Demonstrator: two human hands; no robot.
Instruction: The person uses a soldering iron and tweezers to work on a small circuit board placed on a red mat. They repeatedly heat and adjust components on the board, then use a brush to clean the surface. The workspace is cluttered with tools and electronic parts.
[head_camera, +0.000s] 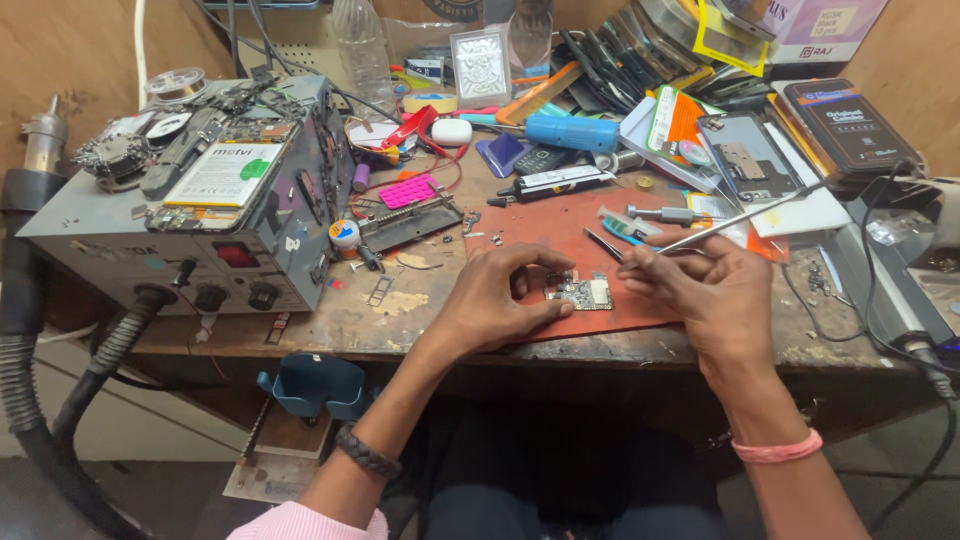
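Our left hand (497, 297) pins a small board (580, 291) to the red mat (560, 235) with curled fingers. Our right hand (705, 292) grips tweezers (610, 245) beside it. Farther left sits a grey station (200, 215).

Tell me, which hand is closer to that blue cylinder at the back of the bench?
Right. The right hand lies below and slightly right of the blue cylinder; the left hand sits farther off, lower left.
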